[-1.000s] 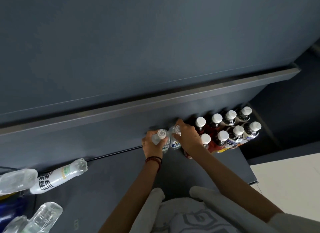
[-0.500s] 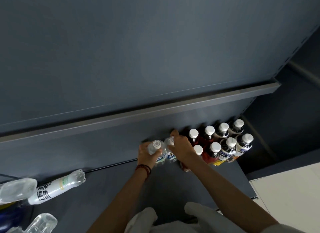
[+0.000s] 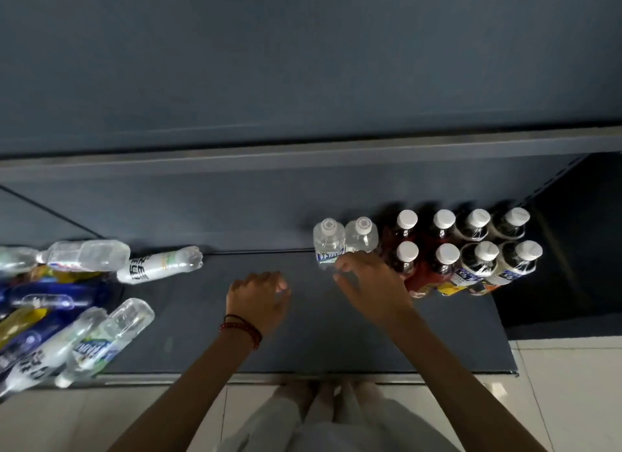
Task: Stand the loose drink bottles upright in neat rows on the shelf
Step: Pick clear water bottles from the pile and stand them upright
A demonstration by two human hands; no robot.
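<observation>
Two clear water bottles (image 3: pixel 329 241) (image 3: pixel 361 235) stand upright side by side at the back of the dark shelf (image 3: pixel 313 337). To their right stand two rows of white-capped bottles (image 3: pixel 469 246), red and dark drinks. My right hand (image 3: pixel 367 283) hovers just in front of the clear bottles, fingers loosely spread and holding nothing. My left hand (image 3: pixel 259 296), with a red bracelet at the wrist, hangs over the shelf's middle, fingers loosely curled and empty. A pile of loose bottles (image 3: pixel 67 323) lies on its side at the left.
A white-labelled bottle (image 3: pixel 160 264) lies alone near the back wall, left of centre. An upper shelf edge (image 3: pixel 303 148) overhangs the back. The shelf's front lip (image 3: pixel 303 377) borders a pale tiled floor (image 3: pixel 568 394). A dark gap lies right of the rows.
Both hands have let go of the two clear bottles, which now stand upright, and have drawn back toward me. The view has swung left, showing the loose pile.
</observation>
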